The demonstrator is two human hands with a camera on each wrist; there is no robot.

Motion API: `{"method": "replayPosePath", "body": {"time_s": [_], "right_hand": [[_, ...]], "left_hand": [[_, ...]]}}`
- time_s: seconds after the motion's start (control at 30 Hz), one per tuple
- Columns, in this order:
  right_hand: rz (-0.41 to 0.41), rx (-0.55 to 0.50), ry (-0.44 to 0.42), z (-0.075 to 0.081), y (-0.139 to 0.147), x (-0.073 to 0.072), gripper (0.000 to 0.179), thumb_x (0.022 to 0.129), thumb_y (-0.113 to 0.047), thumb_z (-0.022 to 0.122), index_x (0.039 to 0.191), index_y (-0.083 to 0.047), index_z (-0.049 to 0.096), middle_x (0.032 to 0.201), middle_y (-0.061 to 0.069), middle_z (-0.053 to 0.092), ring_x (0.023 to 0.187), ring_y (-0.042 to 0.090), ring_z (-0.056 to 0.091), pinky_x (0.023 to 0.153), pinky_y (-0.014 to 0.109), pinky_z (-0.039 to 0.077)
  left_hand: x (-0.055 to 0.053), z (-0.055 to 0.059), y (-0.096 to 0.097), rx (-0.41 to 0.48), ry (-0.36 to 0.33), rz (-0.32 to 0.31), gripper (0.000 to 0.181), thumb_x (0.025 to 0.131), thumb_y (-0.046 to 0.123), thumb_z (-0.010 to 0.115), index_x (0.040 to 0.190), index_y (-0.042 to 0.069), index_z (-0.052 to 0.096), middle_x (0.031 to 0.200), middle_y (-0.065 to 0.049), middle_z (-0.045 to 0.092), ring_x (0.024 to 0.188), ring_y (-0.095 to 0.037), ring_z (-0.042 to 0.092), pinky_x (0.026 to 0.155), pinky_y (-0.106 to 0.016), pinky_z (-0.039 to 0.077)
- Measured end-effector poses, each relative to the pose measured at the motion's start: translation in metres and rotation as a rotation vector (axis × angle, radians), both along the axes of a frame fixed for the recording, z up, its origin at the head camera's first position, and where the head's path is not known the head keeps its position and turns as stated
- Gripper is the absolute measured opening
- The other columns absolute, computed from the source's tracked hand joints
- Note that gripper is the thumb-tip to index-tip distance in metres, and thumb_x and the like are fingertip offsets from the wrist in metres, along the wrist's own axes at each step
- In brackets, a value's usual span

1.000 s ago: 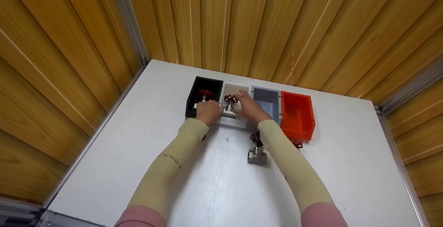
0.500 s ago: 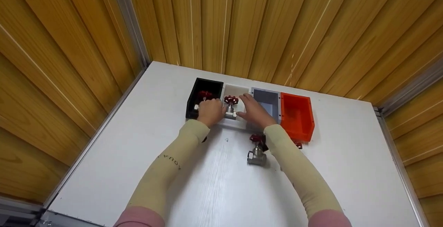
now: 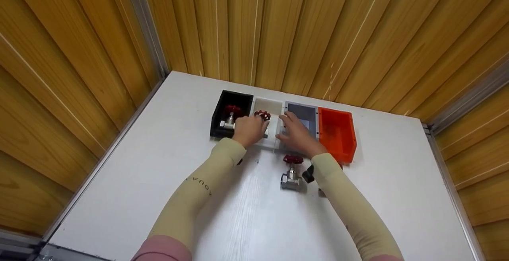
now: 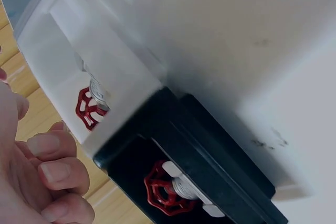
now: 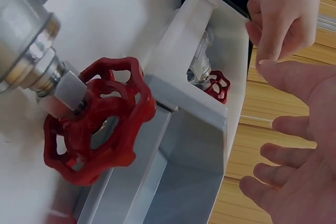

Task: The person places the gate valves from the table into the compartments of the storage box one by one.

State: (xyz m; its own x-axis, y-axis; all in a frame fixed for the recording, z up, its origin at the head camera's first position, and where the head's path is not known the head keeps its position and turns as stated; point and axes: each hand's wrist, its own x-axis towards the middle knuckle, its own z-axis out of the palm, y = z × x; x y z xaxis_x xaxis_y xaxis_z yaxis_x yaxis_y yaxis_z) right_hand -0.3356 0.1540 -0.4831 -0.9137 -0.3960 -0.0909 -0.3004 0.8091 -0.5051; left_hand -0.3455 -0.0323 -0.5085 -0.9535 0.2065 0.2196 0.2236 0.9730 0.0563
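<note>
My left hand (image 3: 250, 129) hovers over the front of the white bin (image 4: 105, 40), fingers loosely curled with nothing between them in the left wrist view. Inside that bin lies a metal valve (image 5: 202, 66) with a red handwheel (image 3: 262, 114). My right hand (image 3: 297, 135) is above the grey bin (image 5: 184, 166), its fingers spread and holding nothing. Both thumbs come close together in the right wrist view. A similar valve (image 4: 176, 188) lies in the black bin (image 4: 184, 124). One more valve (image 3: 292, 175) rests on the table, in front of the bins.
An orange bin (image 3: 337, 131) ends the row on the right. Beside my right forearm, part of another valve (image 3: 321, 192) shows on the white table (image 3: 246, 221). Wood-patterned walls (image 3: 278, 34) rise behind the table.
My right hand has drawn back to the right, away from the valve in the white bin. My left hand has shifted slightly right, uncovering more of the valve in the black bin.
</note>
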Motion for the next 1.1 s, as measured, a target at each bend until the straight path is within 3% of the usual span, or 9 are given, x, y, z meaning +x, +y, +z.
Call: {"method": "replayPosePath", "body": {"time_s": [0.17,0.37,0.57,0.8,1.1], "right_hand": [[-0.019,-0.014,-0.006,0.002,0.008,0.010,0.072,0.090,-0.034,0.068,0.150,-0.016,0.033,0.161,0.009,0.018,0.147,0.032,0.025,0.114,0.051,0.029],[-0.038,0.016,-0.007,0.003,0.021,0.020,0.073,0.089,-0.037,0.068,0.151,-0.021,0.031,0.161,0.006,0.017,0.147,0.032,0.023,0.112,0.053,0.032],[-0.097,-0.018,-0.076,0.001,0.040,0.031,0.074,0.089,-0.035,0.069,0.151,-0.026,0.030,0.162,0.003,0.017,0.149,0.031,0.021,0.111,0.054,0.032],[-0.113,-0.013,-0.047,-0.005,0.058,0.046,0.072,0.088,-0.036,0.069,0.150,-0.022,0.034,0.158,0.006,0.028,0.146,0.031,0.027,0.112,0.052,0.032],[-0.099,0.009,-0.077,-0.015,0.056,0.068,0.069,0.087,-0.037,0.071,0.146,-0.026,0.039,0.151,0.005,0.038,0.138,0.030,0.039,0.106,0.053,0.040]], "left_hand": [[0.003,-0.001,0.010,0.003,0.040,-0.024,0.046,0.098,0.044,0.048,0.086,0.006,0.069,0.076,-0.011,0.071,0.067,-0.028,0.069,0.056,-0.044,0.054],[0.002,-0.003,0.022,-0.030,0.005,-0.042,0.046,0.098,0.047,0.047,0.091,0.007,0.068,0.078,-0.010,0.071,0.071,-0.030,0.070,0.059,-0.044,0.054],[0.005,-0.010,0.029,-0.040,0.013,-0.059,0.048,0.098,0.049,0.045,0.088,0.008,0.068,0.075,-0.009,0.070,0.066,-0.029,0.068,0.058,-0.043,0.053],[0.006,-0.011,0.037,-0.034,0.058,-0.067,0.049,0.098,0.049,0.045,0.083,0.009,0.069,0.072,-0.006,0.070,0.064,-0.025,0.068,0.057,-0.041,0.053],[0.007,-0.014,0.046,-0.043,-0.008,-0.073,0.049,0.099,0.049,0.042,0.093,0.008,0.068,0.078,-0.008,0.071,0.069,-0.025,0.069,0.059,-0.041,0.054]]}}
